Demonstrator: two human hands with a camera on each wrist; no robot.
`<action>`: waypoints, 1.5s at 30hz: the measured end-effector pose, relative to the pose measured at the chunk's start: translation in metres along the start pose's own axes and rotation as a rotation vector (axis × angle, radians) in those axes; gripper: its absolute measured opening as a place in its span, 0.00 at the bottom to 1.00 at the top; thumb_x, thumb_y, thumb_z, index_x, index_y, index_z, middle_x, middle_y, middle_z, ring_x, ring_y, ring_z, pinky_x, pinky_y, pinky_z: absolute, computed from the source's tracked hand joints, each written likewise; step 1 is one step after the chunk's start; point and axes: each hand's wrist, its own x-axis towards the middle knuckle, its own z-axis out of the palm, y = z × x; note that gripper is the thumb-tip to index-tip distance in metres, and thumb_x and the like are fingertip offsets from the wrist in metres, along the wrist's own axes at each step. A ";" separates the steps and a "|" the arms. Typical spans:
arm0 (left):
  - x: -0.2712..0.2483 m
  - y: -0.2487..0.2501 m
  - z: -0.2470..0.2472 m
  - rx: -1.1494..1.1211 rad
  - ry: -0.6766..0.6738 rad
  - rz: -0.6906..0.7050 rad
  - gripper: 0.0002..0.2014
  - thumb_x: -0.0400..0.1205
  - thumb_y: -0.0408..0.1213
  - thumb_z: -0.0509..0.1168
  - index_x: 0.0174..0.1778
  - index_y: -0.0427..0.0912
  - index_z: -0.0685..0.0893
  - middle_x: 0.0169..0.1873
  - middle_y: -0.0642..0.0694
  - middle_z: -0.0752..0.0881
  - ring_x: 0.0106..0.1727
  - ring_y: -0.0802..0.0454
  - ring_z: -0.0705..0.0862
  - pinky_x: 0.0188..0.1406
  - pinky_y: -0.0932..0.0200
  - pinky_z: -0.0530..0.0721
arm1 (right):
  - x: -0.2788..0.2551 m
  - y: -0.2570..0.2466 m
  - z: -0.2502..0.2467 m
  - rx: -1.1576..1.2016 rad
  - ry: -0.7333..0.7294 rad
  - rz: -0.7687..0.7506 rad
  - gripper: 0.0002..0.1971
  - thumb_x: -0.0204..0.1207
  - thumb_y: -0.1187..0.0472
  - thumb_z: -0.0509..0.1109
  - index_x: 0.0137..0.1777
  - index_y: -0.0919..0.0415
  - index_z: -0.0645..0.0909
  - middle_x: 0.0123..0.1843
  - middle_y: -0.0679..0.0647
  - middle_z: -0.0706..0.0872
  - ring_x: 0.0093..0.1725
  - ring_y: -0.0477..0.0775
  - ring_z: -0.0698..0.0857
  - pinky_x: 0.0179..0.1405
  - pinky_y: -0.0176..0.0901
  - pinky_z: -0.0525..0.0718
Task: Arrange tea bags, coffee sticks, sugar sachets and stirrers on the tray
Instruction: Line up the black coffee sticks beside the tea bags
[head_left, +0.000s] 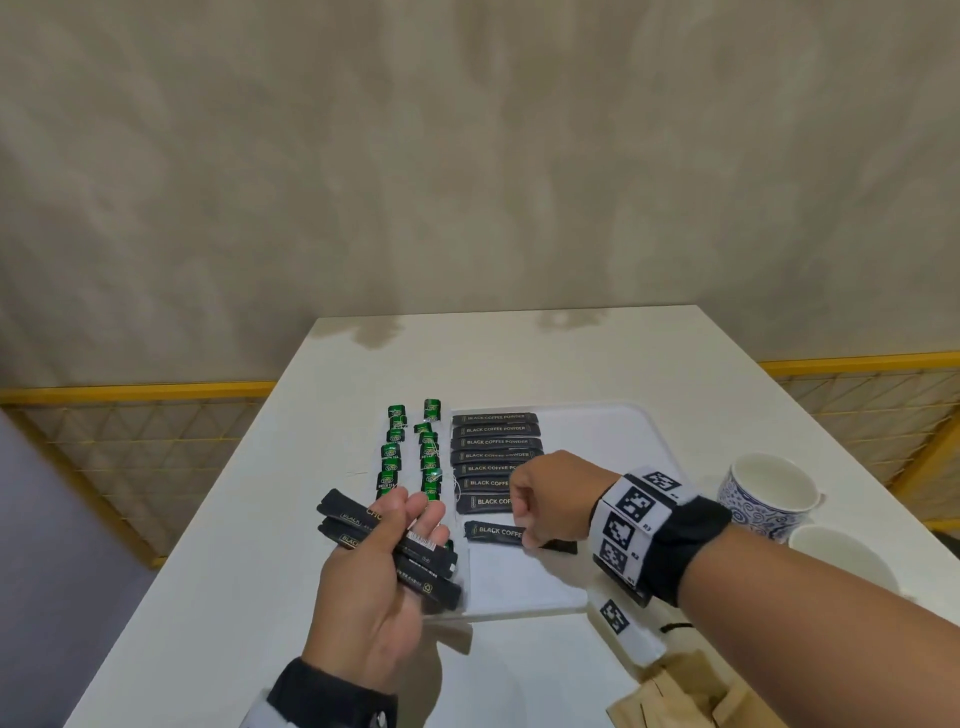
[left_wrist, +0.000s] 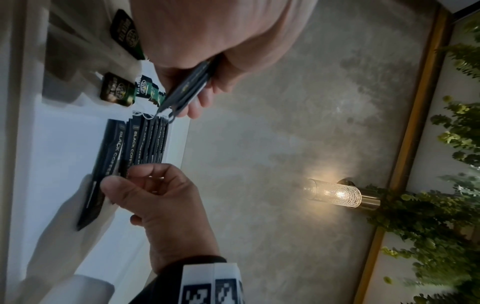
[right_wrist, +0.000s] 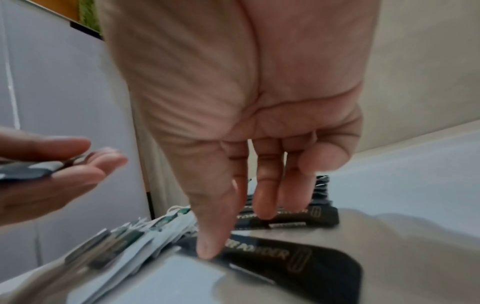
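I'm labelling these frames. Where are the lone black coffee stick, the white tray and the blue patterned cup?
Lone black coffee stick (head_left: 491, 531), head view, printed face.
White tray (head_left: 613, 436), head view, bare floor.
Blue patterned cup (head_left: 748, 506), head view, outer wall.

two cups (head_left: 769, 493) right; wall lamp (left_wrist: 335, 193); paper bag (head_left: 691, 696).

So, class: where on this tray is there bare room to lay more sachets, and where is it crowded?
Free: the tray's right half, between the coffee sticks and its right rim, and the near strip below the right hand. Crowded: the left side, with tea bags beside the sticks.
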 end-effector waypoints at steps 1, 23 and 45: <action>0.000 0.000 0.000 -0.001 0.001 0.000 0.07 0.85 0.29 0.61 0.55 0.32 0.81 0.48 0.33 0.87 0.50 0.38 0.87 0.50 0.47 0.85 | 0.000 -0.001 0.001 -0.060 0.000 -0.025 0.09 0.70 0.63 0.77 0.43 0.52 0.79 0.42 0.45 0.83 0.42 0.48 0.82 0.35 0.35 0.75; 0.000 0.001 -0.004 -0.022 -0.049 -0.140 0.10 0.84 0.28 0.59 0.59 0.29 0.80 0.53 0.30 0.85 0.52 0.36 0.86 0.57 0.42 0.82 | 0.009 -0.007 0.003 -0.130 0.093 -0.139 0.06 0.74 0.65 0.71 0.47 0.55 0.87 0.48 0.47 0.88 0.49 0.50 0.84 0.49 0.42 0.83; -0.013 -0.018 0.003 -0.015 -0.199 -0.168 0.16 0.80 0.26 0.63 0.64 0.28 0.81 0.59 0.27 0.85 0.61 0.35 0.85 0.50 0.40 0.86 | -0.042 -0.036 0.002 0.069 0.380 -0.355 0.05 0.69 0.61 0.73 0.41 0.51 0.81 0.36 0.42 0.79 0.39 0.47 0.79 0.39 0.40 0.79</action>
